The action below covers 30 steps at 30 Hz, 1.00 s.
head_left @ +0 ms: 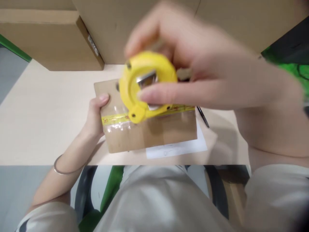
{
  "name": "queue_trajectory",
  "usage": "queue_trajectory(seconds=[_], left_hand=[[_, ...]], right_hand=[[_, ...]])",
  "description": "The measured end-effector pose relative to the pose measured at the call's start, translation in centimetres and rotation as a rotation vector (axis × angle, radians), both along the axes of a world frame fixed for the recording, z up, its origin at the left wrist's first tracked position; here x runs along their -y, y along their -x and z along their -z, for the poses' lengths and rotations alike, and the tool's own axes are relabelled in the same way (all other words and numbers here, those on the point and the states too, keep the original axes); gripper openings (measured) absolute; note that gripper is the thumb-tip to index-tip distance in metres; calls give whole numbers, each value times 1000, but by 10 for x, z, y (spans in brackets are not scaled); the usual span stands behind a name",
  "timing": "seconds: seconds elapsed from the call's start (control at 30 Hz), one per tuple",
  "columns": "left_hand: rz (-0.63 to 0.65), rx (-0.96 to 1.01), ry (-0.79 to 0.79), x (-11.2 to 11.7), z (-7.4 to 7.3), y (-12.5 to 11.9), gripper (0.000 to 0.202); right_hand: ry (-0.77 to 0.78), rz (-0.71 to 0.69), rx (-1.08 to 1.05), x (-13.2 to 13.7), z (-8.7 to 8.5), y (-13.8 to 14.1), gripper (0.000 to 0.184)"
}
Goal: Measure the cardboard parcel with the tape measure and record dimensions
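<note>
My right hand [193, 67], slightly blurred, is closed around a yellow tape measure [148, 87] close to the camera. No drawn-out blade can be made out, and the case hides part of what lies behind it. Below it, a small cardboard box [154, 132] is tilted over the table. Clear, shiny tape and a yellow printed strip [116, 118] run across its face. At the box's left edge, my left hand [95, 114] grips it, thumb on the front face and fingers behind.
A white paper [178, 148] with faint marks lies partly under the box on the pale table [48, 122]. To its right is a black pen [203, 117]. Large cardboard boxes [48, 45] stand along the back. The table's front edge is near my body.
</note>
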<state>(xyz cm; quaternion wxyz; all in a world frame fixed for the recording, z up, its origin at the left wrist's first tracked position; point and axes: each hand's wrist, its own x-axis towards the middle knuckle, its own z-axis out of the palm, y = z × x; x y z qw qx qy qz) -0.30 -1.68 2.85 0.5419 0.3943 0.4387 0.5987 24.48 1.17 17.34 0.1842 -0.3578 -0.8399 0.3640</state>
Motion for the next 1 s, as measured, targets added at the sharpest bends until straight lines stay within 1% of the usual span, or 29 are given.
queue_trajectory(seconds=[0.03, 0.07, 0.1, 0.17, 0.23, 0.3, 0.37, 0.4, 0.43, 0.47, 0.5, 0.53, 0.57, 0.6, 0.67, 0.73, 0.8, 0.87, 0.93, 0.97, 1.0], left_hand=[[34, 26, 76, -2, -3, -3, 38], [69, 47, 134, -4, -4, -5, 40], [100, 64, 175, -7, -4, -7, 42], [123, 89, 209, -11, 0, -6, 47], [113, 100, 236, -16, 7, -3, 47], [121, 98, 285, -20, 14, -1, 47], [138, 94, 294, -23, 18, 0, 48], [150, 95, 278, -24, 20, 0, 49], [161, 99, 251, -24, 20, 0, 49], [174, 107, 226, -25, 21, -1, 49], [186, 119, 207, -26, 22, -2, 48], [196, 134, 197, -27, 22, -2, 48], [197, 148, 191, -29, 23, -3, 47], [196, 157, 187, -31, 24, -3, 46], [182, 157, 163, -36, 26, -4, 39], [116, 148, 79, -42, 29, -5, 29], [20, 128, -15, -48, 31, -7, 20], [-60, 97, -54, -52, 32, -9, 18], [-74, 70, -56, -55, 34, -10, 22], [-66, 66, -65, -56, 35, -9, 25], [-49, 66, -79, -57, 36, -8, 27]], right_hand=[[-46, -74, 76, -2, 11, 0, 40], [-95, -156, 118, -4, 23, 0, 42], [-148, -197, 161, -6, 35, 1, 43], [-201, -194, 207, -8, 55, 4, 43], [-283, -149, 209, -9, 64, 3, 45], [-303, -31, 172, -10, 62, -6, 45], [-259, 186, 169, -12, 57, -26, 44], [-247, 313, 232, -14, 57, -39, 45], [-234, 429, 362, -17, 60, -54, 49], [-215, 528, 544, -20, 67, -69, 54], [-169, 589, 749, -21, 76, -83, 58], [-93, 612, 937, -22, 87, -96, 61], [-2, 607, 1062, -21, 99, -106, 60], [88, 585, 1137, -19, 111, -115, 57], [195, 540, 1170, -9, 129, -125, 47], [227, 506, 1165, 4, 135, -128, 44], [217, 490, 1139, 14, 133, -128, 46], [184, 493, 1100, 19, 128, -126, 52], [159, 510, 1054, 20, 127, -122, 61], [151, 520, 1032, 20, 128, -120, 64], [148, 527, 1007, 20, 130, -118, 62]])
